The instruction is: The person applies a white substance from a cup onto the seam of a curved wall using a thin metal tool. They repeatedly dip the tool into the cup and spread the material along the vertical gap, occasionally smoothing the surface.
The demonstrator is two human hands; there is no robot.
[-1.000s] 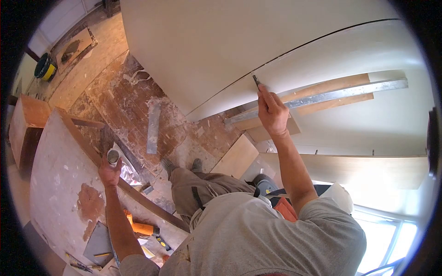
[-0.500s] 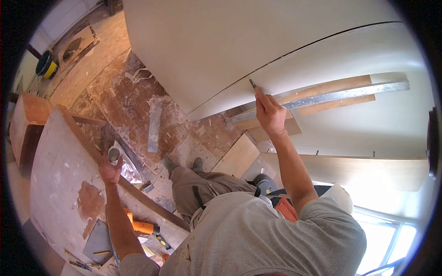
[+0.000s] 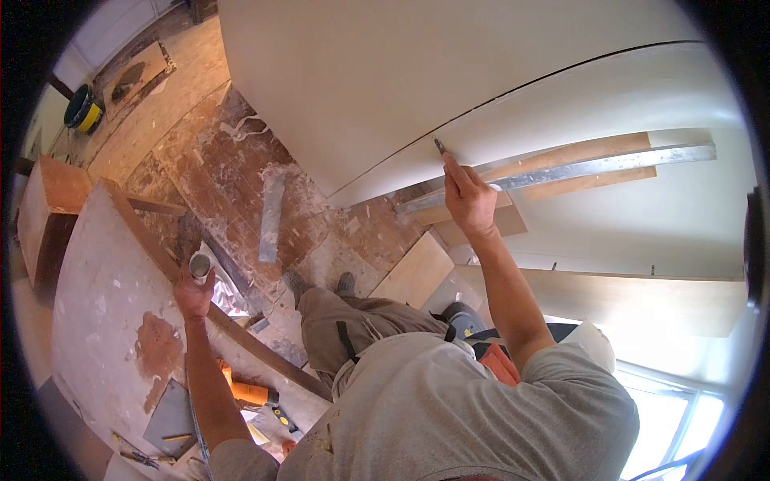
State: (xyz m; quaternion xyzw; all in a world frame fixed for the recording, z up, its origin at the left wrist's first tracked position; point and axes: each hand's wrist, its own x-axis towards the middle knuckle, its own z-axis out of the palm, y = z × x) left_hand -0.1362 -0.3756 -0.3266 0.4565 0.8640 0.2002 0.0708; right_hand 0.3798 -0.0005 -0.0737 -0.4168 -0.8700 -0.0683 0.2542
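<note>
My right hand (image 3: 471,200) is closed around a small slim tool (image 3: 440,147) with a greyish tip; its exact kind is hard to make out. That tip is right by the dark seam (image 3: 497,97) that runs across a large off-white panel (image 3: 377,72). On the other side, my left hand (image 3: 193,295) grips a small round can (image 3: 200,265), its open top facing up, beside the wooden edge of a paint-marked board (image 3: 104,297).
A long metal straightedge (image 3: 593,164) lies over wooden strips at the right. On the littered floor rests a flat metal strip (image 3: 271,216). A black and yellow bucket (image 3: 83,111) stands far left. An orange tool (image 3: 250,393) lies below my left arm.
Almost nothing differs. The whole view has shifted very slightly, while both hands keep their holds and the tool tip stays by the seam.
</note>
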